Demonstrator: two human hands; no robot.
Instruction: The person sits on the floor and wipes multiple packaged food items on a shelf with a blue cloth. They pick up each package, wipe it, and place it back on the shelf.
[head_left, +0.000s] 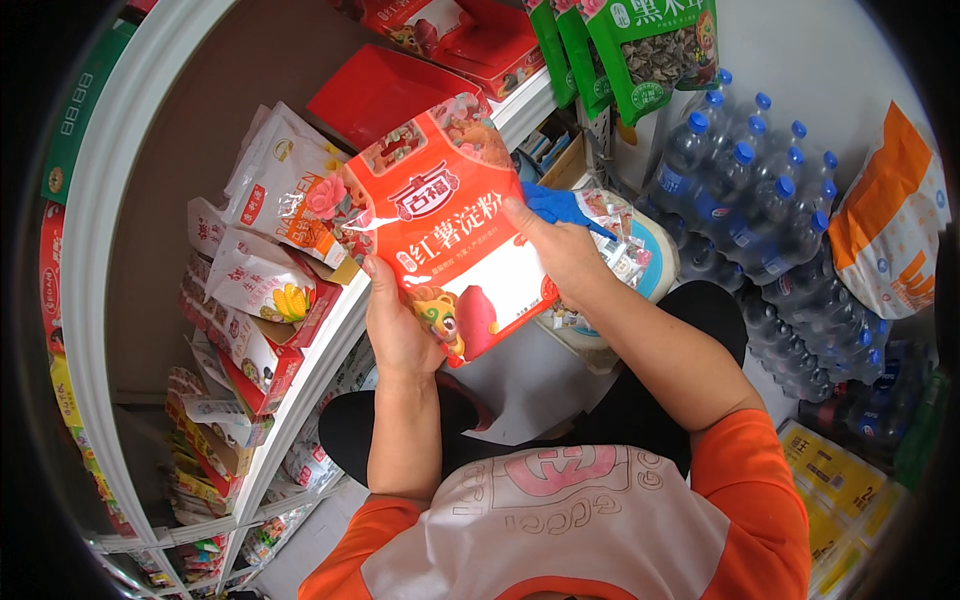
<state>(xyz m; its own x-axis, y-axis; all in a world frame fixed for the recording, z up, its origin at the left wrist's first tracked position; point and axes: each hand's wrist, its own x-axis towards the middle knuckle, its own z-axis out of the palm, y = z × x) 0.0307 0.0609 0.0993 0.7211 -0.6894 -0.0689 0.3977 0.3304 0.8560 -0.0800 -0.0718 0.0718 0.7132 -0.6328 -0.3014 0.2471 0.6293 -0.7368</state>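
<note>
Between my two hands is a red plastic pouch (442, 240), tilted, its printed front facing up. It bears large writing, flower pictures and a purple-red sweet potato with a cartoon animal. My left hand (401, 315) grips its lower left edge, thumb on the front. My right hand (559, 251) grips the right edge, thumb also on the front; the fingers of both hands are largely hidden. Just beyond the right hand lies a blue cloth or glove (559, 206). An open red cardboard display box (382, 94) sits on the shelf right behind the pouch.
White shelving (337, 322) curves along the left, carrying white food pouches (281, 187) in boxes. Green pouches (645, 60) hang at the top. At the right stand shrink-wrapped bottles (742, 195) and an orange-white sack (889, 225). A round tub (664, 251) holding small packets is beyond my knees.
</note>
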